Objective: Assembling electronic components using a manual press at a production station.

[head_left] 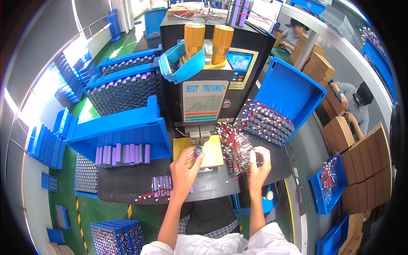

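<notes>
My left hand [187, 167] grips a battery cell [198, 150], its round end facing up, just below the metal electrodes [199, 137] of a black spot welder [205, 94]. Beneath it is a yellow plate [213, 158]. At the right edge of a heaped pile of red and black wire leads [233, 148] with white connectors is my right hand [260, 165]. Its fingers are curled together, with white covers on some fingertips; whatever lies between them is too small to make out. Several purple cells with leads [161, 186] lie left of my left wrist.
Left of the welder, a tilted blue bin [121, 129] has purple cells [123, 154] along its front. Another blue bin [293, 91] at right holds wired cells [269, 123]. Farther off are stacked cardboard boxes [369, 174] and two people working [355, 106], [292, 36].
</notes>
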{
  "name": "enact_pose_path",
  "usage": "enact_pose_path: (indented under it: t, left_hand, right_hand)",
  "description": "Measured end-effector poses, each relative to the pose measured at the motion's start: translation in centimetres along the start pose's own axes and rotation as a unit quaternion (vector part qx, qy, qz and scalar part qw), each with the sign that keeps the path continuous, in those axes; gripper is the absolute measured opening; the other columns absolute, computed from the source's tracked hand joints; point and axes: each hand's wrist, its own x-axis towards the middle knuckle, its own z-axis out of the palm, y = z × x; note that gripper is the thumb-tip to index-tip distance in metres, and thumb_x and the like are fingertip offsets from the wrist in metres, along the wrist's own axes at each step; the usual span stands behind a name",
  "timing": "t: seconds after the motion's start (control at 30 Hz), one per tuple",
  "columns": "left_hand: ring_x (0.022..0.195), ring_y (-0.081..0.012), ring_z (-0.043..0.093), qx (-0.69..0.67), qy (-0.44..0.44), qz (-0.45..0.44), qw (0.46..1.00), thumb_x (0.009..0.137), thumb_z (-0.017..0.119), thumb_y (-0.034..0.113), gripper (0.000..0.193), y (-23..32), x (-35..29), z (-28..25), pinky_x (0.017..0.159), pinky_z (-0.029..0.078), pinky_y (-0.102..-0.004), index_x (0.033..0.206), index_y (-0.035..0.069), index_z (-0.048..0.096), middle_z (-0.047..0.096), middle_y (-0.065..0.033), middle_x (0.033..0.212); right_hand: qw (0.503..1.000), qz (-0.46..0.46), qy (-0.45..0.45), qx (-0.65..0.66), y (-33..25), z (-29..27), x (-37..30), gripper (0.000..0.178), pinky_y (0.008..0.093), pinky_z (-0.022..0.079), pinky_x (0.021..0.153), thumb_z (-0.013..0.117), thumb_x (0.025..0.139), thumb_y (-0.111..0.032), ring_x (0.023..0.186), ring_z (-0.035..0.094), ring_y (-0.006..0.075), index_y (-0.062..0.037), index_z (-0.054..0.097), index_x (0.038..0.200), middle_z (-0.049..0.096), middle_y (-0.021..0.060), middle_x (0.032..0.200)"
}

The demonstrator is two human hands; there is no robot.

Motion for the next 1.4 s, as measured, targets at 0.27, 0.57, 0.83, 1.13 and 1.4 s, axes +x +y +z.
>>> enact_pose_path:
  t: [0.27,0.57,0.83,1.13,1.4]
  left_hand:
    - [0.095,-0.0216,0.069,-0.003,0.003,-0.001,1.0,0.082,0.071,0.002,0.029,-0.3,0.0,0.0,0.085,0.054,-0.0304,0.108,-0.006,0.059,0.07,-0.0172,0.099]
    - [0.096,-0.0233,0.069,0.01,-0.002,0.003,1.0,0.082,0.07,0.002,0.029,-0.5,0.0,0.1,0.086,0.054,-0.0312,0.108,-0.005,0.06,0.07,-0.0176,0.1]
    - [0.098,-0.0244,0.069,0.023,-0.003,0.006,1.0,0.082,0.071,0.002,0.029,-0.4,-0.1,0.2,0.087,0.054,-0.0321,0.109,-0.005,0.06,0.07,-0.0178,0.101]
    - [0.097,-0.0239,0.069,0.018,-0.004,0.007,1.0,0.082,0.07,0.002,0.03,-0.6,0.0,0.2,0.087,0.054,-0.0316,0.109,-0.005,0.06,0.07,-0.0181,0.102]
    - [0.097,-0.022,0.069,0.013,0.0,-0.015,1.0,0.082,0.07,0.001,0.028,-0.5,0.1,0.1,0.087,0.054,-0.0311,0.108,-0.004,0.061,0.071,-0.0163,0.101]
  right_hand:
    - [0.99,0.118,-0.067,0.047,-0.4,-1.0,0.5,0.012,0.0284,0.048,0.078,0.054,0.094,-0.003,0.086,0.064,0.015,0.0014,0.053,0.105,0.069,0.013,0.093]
    - [0.991,0.078,-0.07,0.08,0.0,-0.7,1.2,0.012,0.0278,0.048,0.085,0.052,0.095,-0.002,0.093,0.065,0.0173,0.0008,0.052,0.106,0.069,0.0136,0.096]
    - [0.975,0.142,-0.077,0.151,0.6,-1.3,1.4,0.012,0.0262,0.048,0.08,0.048,0.097,-0.005,0.09,0.066,0.0151,0.001,0.049,0.108,0.07,0.0149,0.093]
    - [0.985,0.115,-0.091,0.093,-0.9,-1.6,1.9,0.013,0.027,0.047,0.083,0.044,0.099,-0.008,0.085,0.064,0.0138,0.0009,0.048,0.108,0.071,0.015,0.092]
    - [0.952,0.138,-0.129,0.241,-2.9,-1.1,3.7,0.018,0.0289,0.05,0.08,0.058,0.091,-0.004,0.082,0.065,0.0157,0.0034,0.065,0.106,0.069,0.0114,0.089]
